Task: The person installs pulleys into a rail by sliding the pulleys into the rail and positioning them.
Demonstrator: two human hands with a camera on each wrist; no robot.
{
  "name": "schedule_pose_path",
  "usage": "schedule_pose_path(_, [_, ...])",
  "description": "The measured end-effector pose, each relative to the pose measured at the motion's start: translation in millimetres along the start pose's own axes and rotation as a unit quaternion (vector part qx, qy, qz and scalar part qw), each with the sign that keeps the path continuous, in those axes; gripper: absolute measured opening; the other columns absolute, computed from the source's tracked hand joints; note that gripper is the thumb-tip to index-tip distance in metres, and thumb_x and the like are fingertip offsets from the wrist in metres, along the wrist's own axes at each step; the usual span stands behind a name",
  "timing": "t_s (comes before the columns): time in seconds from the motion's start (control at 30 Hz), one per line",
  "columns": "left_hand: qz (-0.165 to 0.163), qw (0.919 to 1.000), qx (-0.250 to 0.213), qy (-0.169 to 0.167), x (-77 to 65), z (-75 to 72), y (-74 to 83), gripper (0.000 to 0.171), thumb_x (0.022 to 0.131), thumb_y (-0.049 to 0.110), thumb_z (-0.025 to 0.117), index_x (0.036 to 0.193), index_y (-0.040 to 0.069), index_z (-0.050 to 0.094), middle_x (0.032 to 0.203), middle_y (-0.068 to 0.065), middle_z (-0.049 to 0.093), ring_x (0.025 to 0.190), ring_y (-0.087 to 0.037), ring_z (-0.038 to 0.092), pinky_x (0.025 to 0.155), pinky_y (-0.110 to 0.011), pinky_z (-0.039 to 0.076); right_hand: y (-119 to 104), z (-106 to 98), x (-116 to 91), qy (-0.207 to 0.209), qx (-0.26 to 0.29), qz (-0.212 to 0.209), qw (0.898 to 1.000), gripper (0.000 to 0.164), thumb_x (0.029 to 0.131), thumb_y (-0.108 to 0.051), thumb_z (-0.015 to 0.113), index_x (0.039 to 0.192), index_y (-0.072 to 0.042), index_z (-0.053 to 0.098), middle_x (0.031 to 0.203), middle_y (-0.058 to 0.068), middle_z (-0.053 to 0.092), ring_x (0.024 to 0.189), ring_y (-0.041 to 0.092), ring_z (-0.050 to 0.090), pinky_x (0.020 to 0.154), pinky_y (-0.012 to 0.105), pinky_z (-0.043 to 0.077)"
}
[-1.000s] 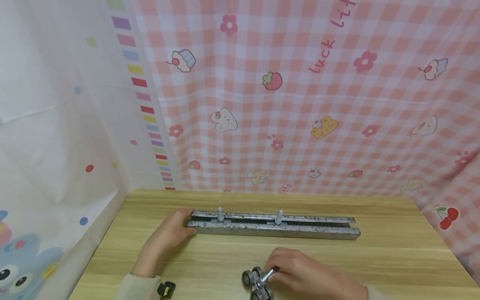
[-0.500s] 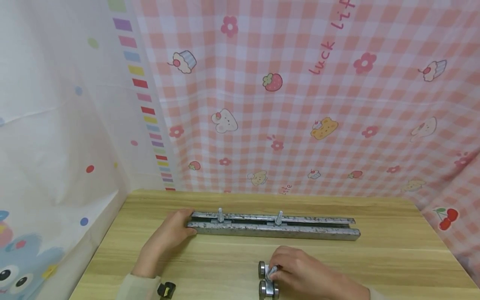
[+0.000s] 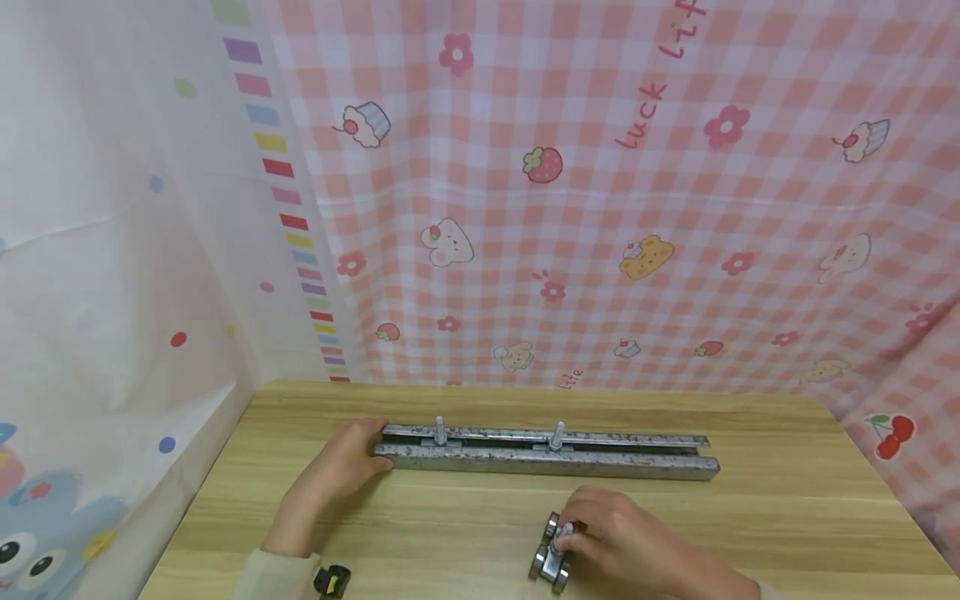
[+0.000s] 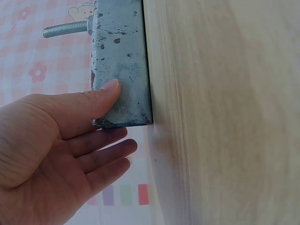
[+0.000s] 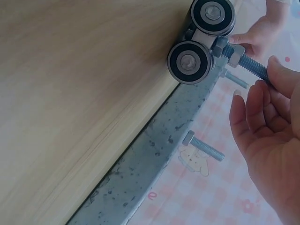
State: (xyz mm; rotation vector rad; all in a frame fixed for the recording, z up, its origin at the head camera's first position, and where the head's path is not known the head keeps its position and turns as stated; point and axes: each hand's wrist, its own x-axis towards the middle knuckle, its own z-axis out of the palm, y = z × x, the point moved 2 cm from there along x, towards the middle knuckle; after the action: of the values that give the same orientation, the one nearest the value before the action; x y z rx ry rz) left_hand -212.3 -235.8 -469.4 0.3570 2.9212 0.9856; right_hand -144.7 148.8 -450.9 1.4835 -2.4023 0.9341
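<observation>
A slotted grey metal rail with dark specks lies lengthwise across the table. My left hand grips its left end; in the left wrist view the thumb presses the near face and the other fingers are partly hidden behind. Two bolts, a left one and a right one, stand up out of the slot. In front of the rail, my right hand pinches a wheeled roller trolley by its threaded stem. The right wrist view shows its bearing wheels and a nut on the stem.
The wood-grain table ends at a pink checked cloth behind the rail. White printed cloth hangs at the left. A small black object sits by the left sleeve.
My right hand has shifted a little to the right and turned the trolley, so its stem now points more upward and its wheels sit lower. The left hand and rail have stayed put.
</observation>
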Motion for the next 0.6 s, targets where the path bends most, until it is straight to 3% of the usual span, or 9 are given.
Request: schedule_pose_path(0.6, [-0.013,0.9999,-0.003,-0.006,-1.5,-1.0,1.0,0.054,0.088,-0.002,0.080,0.138,-0.010,0.061,0.137,-0.027,0.063,0.131,-0.044,0.057,0.110,-0.058,0.047,9.7,-16.9,-16.9,0.057,-0.025,0.043,0.997,0.023,0.082,-0.005,0.087,0.093,-0.019,0.072,0.088,-0.015,0.065,0.079,-0.005,0.057,0.065,0.008,0.048])
